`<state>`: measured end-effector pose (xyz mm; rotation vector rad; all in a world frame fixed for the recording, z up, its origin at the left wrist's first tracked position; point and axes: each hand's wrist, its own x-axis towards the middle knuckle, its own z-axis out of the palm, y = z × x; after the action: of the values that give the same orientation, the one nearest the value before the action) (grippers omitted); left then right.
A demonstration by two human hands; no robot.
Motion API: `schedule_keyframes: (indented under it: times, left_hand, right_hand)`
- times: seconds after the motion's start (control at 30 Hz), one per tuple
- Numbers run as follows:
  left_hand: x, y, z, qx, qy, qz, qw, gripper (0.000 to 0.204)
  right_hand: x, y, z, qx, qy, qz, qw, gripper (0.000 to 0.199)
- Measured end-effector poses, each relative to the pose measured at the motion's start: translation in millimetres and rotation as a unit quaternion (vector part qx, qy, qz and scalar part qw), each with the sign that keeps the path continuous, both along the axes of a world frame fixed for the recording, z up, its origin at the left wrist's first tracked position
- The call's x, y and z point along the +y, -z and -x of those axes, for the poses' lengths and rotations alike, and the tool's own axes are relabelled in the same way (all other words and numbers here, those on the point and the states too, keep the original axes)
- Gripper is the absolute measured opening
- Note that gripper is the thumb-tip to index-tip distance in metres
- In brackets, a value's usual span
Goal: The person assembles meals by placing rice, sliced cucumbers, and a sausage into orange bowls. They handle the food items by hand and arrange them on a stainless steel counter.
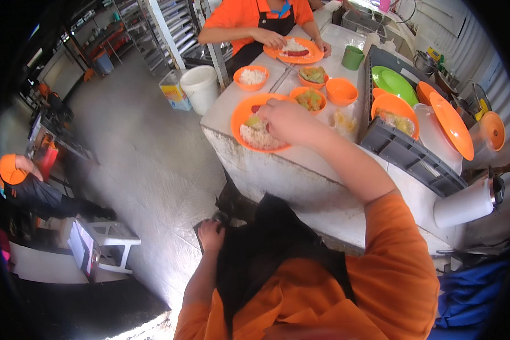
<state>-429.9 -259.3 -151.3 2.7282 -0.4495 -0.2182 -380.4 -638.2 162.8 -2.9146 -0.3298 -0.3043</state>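
Note:
My right hand reaches over an orange plate at the counter's near left corner. Its fingers are closed on a red sausage, which shows on both sides of the fingertips; the rest is covered by the hand. Rice and a pale green food lie on the same plate. Down by my black apron, my left hand rests on something dark, fingers laid out and holding nothing that I can see. Just past the plate stands an orange bowl of green salad.
Across the counter, a person's hand is over an orange plate with rice and sausage. A rice bowl, an orange bowl and a green cup stand between. Right: a grey crate of dishes. Left: a white bucket.

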Motion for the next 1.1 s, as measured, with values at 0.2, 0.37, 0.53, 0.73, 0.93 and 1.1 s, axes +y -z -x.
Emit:
schedule_keyframes:
  times: [0.2, 0.37, 0.53, 0.73, 0.93, 1.1]
  left_hand:
    - [-75, -158, 33, 0.198, 0.409, 0.329, 0.828, 0.018]
    - [-130, -105, 51, 0.272, 0.551, 0.305, 0.728, 0.031]
    - [-117, -78, 36, 0.24, 0.555, 0.233, 0.762, 0.034]
    - [-113, -211, 24, 0.235, 0.553, 0.031, 0.799, 0.032]
    - [-110, -196, 39, 0.228, 0.516, -0.057, 0.824, 0.033]
    - [-135, -238, 43, 0.113, 0.538, -0.132, 0.825, 0.021]
  right_hand:
    - [1, 13, 4, -0.061, -0.038, 0.016, 0.997, 0.022]
    - [2, 20, 6, -0.1, -0.089, -0.034, 0.99, 0.018]
    - [-7, 6, 14, -0.079, -0.089, -0.005, 0.993, 0.019]
    - [-7, 13, 9, -0.042, -0.036, 0.002, 0.998, 0.023]
    - [-6, 26, 4, -0.027, -0.032, 0.004, 0.999, 0.03]
    - [-7, 32, -2, 0.006, -0.035, 0.008, 0.999, 0.032]
